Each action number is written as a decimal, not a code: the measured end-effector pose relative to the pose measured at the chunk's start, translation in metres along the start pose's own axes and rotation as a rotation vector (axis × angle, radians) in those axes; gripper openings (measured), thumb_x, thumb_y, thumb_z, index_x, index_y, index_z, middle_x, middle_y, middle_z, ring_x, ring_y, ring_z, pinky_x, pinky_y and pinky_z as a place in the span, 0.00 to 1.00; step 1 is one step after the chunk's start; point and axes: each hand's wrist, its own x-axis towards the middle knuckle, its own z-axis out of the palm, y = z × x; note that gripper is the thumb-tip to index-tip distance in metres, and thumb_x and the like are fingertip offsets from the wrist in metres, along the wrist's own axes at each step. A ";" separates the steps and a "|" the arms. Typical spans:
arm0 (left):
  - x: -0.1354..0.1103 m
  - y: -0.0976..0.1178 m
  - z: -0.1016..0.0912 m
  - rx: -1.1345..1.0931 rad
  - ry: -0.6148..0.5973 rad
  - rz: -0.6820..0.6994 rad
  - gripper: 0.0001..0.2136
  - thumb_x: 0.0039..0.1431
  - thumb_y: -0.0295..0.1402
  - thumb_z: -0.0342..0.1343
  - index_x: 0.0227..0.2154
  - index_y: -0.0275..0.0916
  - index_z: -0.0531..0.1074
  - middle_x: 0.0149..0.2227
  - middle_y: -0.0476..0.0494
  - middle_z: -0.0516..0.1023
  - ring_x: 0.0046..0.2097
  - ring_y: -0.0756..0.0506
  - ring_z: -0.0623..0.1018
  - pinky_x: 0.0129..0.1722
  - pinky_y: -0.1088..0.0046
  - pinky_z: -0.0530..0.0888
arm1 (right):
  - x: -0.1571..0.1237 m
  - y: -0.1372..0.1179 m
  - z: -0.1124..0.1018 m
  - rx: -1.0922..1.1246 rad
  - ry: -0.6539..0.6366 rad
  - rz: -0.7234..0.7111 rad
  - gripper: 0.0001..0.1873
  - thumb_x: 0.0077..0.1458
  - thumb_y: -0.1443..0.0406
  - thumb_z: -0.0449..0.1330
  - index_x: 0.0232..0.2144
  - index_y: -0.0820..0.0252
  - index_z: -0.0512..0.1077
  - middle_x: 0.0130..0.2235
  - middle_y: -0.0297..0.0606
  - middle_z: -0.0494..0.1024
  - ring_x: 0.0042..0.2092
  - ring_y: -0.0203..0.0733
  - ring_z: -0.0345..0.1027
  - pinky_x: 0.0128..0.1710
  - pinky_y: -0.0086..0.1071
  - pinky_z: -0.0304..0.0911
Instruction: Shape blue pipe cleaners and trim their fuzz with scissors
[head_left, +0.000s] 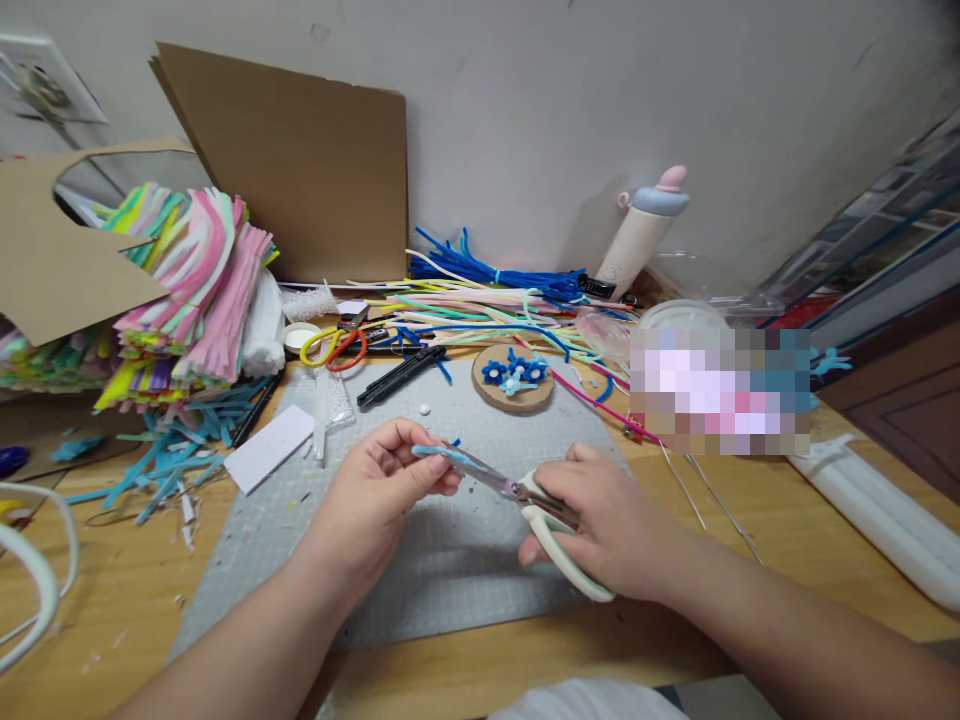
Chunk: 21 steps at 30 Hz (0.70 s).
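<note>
Between the thumb and fingers of my left hand (pixel 382 480) is pinched a light blue pipe cleaner piece (pixel 429 455). My right hand (pixel 600 515) grips the pale handles of a pair of scissors (pixel 559 550), whose blades point left and lie against the blue piece. Whether the blades are parted there I cannot make out. Both hands are above a grey cutting mat (pixel 420 600). Just beyond them, a round wood slice (pixel 517 402) bears several small blue flowers (pixel 517 370) with white centres.
Bundled pipe cleaners (pixel 202 290) stand at the left, with blue scraps (pixel 157 450) below. Loose pipe cleaners (pixel 480 305) lie along the wall near a bottle (pixel 641 235). On the mat are a black cutter (pixel 401 375) and a white card (pixel 270 447); yellow-and-red scissors (pixel 334 350) lie behind.
</note>
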 end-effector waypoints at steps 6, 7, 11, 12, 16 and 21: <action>-0.001 0.000 -0.002 0.001 0.004 -0.007 0.11 0.43 0.28 0.65 0.27 0.36 0.67 0.27 0.52 0.76 0.26 0.53 0.76 0.30 0.79 0.72 | -0.001 0.000 0.002 0.002 0.011 -0.003 0.19 0.54 0.52 0.57 0.22 0.59 0.61 0.23 0.30 0.69 0.27 0.36 0.57 0.30 0.30 0.45; -0.001 0.000 -0.002 0.003 0.000 -0.006 0.11 0.43 0.28 0.65 0.27 0.36 0.67 0.27 0.52 0.76 0.27 0.53 0.76 0.30 0.79 0.72 | -0.001 0.000 0.002 0.000 0.010 0.002 0.19 0.54 0.52 0.57 0.22 0.59 0.61 0.23 0.30 0.69 0.28 0.36 0.57 0.30 0.30 0.45; -0.001 -0.001 -0.002 0.028 -0.027 -0.031 0.11 0.47 0.29 0.63 0.29 0.37 0.65 0.27 0.49 0.78 0.29 0.51 0.77 0.33 0.75 0.73 | 0.000 0.003 0.004 -0.054 0.029 0.011 0.19 0.53 0.51 0.57 0.23 0.59 0.61 0.24 0.31 0.70 0.27 0.37 0.55 0.31 0.31 0.45; -0.001 -0.001 -0.001 0.034 -0.030 -0.039 0.11 0.47 0.29 0.63 0.29 0.38 0.65 0.27 0.48 0.78 0.29 0.50 0.77 0.33 0.75 0.73 | 0.001 0.003 0.004 -0.070 0.039 0.008 0.19 0.53 0.51 0.57 0.23 0.59 0.61 0.24 0.31 0.70 0.27 0.37 0.55 0.31 0.31 0.45; -0.001 0.000 0.001 0.048 -0.031 -0.045 0.13 0.45 0.30 0.64 0.29 0.38 0.64 0.26 0.48 0.78 0.29 0.49 0.77 0.31 0.75 0.73 | 0.002 0.003 0.002 -0.116 0.060 0.002 0.19 0.53 0.50 0.56 0.24 0.59 0.62 0.25 0.33 0.71 0.27 0.37 0.55 0.32 0.33 0.45; -0.001 -0.001 0.002 0.053 -0.058 -0.048 0.12 0.45 0.31 0.64 0.28 0.38 0.64 0.25 0.48 0.78 0.28 0.50 0.77 0.30 0.76 0.72 | 0.002 0.003 0.001 -0.129 0.054 0.002 0.19 0.54 0.50 0.55 0.24 0.59 0.61 0.25 0.34 0.70 0.28 0.38 0.56 0.32 0.33 0.45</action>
